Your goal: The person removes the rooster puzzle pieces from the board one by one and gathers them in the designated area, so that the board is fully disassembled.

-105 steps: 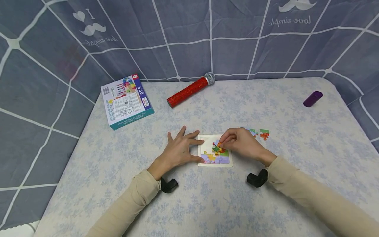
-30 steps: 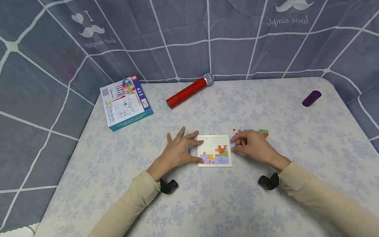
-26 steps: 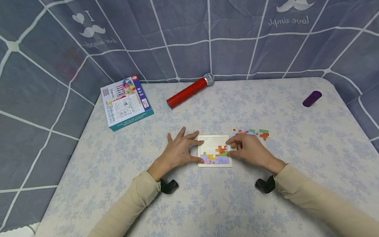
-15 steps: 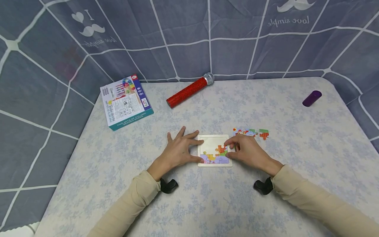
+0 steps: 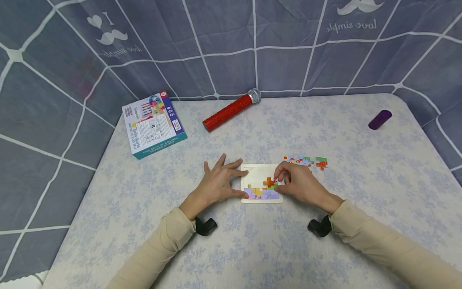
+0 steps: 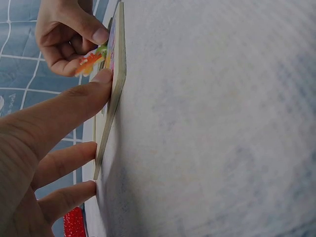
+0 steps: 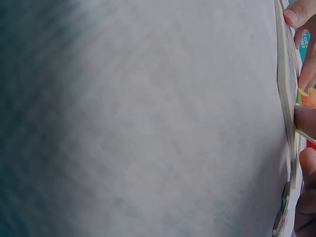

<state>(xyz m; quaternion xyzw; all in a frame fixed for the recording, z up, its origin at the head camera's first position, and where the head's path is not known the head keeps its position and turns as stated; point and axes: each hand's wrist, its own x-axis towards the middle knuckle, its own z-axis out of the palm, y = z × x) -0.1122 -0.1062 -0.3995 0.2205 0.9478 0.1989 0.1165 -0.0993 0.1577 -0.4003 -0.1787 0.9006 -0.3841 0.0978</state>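
A small square puzzle tray (image 5: pixel 261 201) lies mid-table, its lower row filled with lilac and yellow pieces. My left hand (image 5: pixel 216 181), fingers spread and mostly straight, rests thumb and index finger on the tray's left side. With thumb and fingertips, my right hand (image 5: pixel 301 182) pinches an orange and green puzzle piece (image 5: pixel 269 182) over the tray's right side. The left wrist view shows that puzzle piece (image 6: pixel 89 64) tilted up from the tray. Just beyond the right hand lie loose puzzle pieces (image 5: pixel 321 163), some partly hidden by it.
A boxed bead set (image 5: pixel 155 124) stands at the back left. Beside it lies a red glittery microphone (image 5: pixel 231 112), and a purple cylinder (image 5: pixel 380 120) is at the far right. A grey-blue checked cloth (image 5: pixel 231 48) hangs behind the table.
Since a second ago, my right hand has moved left from beside the tray to its right edge; the orange piece now tilts in its fingertips. My left hand has stayed in place.
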